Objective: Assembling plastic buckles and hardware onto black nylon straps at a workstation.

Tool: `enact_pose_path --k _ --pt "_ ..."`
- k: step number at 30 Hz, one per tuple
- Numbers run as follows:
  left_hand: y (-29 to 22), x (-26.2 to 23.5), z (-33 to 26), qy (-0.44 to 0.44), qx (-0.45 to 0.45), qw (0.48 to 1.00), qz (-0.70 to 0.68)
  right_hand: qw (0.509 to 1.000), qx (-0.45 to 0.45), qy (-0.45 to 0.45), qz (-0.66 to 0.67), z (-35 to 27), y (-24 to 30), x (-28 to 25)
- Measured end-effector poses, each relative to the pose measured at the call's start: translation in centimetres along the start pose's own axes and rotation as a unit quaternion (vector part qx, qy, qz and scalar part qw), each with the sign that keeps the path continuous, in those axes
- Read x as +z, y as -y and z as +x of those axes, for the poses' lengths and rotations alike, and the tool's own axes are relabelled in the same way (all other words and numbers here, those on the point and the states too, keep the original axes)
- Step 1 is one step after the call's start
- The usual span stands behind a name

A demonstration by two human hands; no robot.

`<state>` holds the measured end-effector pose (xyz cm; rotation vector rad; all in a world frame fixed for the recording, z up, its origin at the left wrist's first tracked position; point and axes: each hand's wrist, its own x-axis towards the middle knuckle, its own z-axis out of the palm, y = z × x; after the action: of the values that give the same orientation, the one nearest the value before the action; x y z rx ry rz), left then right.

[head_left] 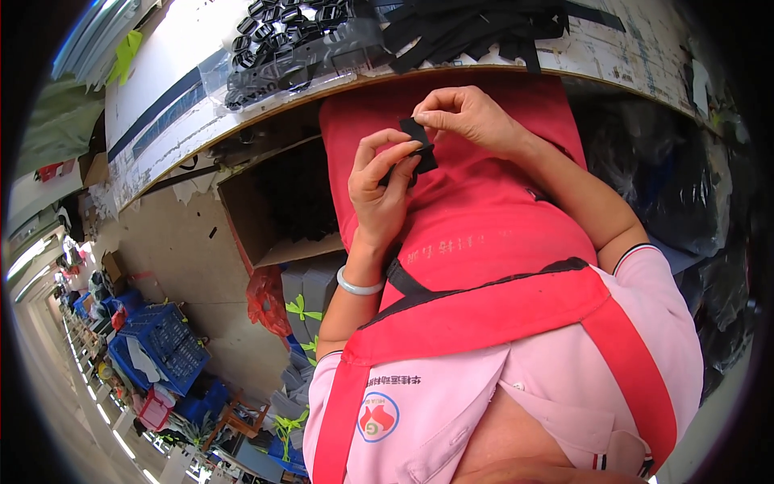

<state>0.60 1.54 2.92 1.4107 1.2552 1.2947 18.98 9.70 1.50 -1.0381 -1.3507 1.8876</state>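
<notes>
While left hand (379,189) and right hand (468,121) both pinch black webbing strap (418,143), we judge it light, limp; grip flat end, 12 o'clock of red apron (484,226).

Both hands meet over a red apron (484,218). The left hand (379,189) and the right hand (468,117) pinch a small black strap piece (419,145) between their fingers (395,153). A pale bracelet (359,285) circles the left wrist. Farther off, the tabletop (169,81) carries a heap of black buckles (278,36) and black straps (476,28). An open cardboard box (274,210) sits below its edge on the left.
</notes>
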Motion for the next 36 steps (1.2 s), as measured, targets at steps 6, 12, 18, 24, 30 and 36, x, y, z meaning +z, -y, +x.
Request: enact_pose_path --k 6,12,18,24,30,36 --pt "0.0 -0.3 -0.1 0.027 0.042 0.998 -0.032 0.999 0.004 -0.033 0.039 0.0 -0.1 0.8" --pt "-1.3 -7.0 -1.8 0.0 -0.2 0.979 -0.026 0.997 0.035 0.026 -0.064 -0.5 0.9 1.2" --pt "6.2 -16.1 -5.7 -0.306 -0.255 0.867 -0.299 0.755 -0.321 -0.2 -0.535 4.2 3.9 -5.6" --pt "5.8 -8.3 -2.5 -0.114 -0.296 0.883 -0.346 0.664 -0.325 -0.232 -0.633 8.6 4.3 -10.3" --pt "4.7 -3.7 -0.1 -0.021 -0.258 0.915 -0.309 0.744 -0.424 -0.159 -0.491 4.8 8.4 -3.1" --pt "4.4 -2.5 1.1 -0.025 -0.274 0.899 -0.34 0.947 -0.15 0.007 -0.283 1.3 3.6 1.4"
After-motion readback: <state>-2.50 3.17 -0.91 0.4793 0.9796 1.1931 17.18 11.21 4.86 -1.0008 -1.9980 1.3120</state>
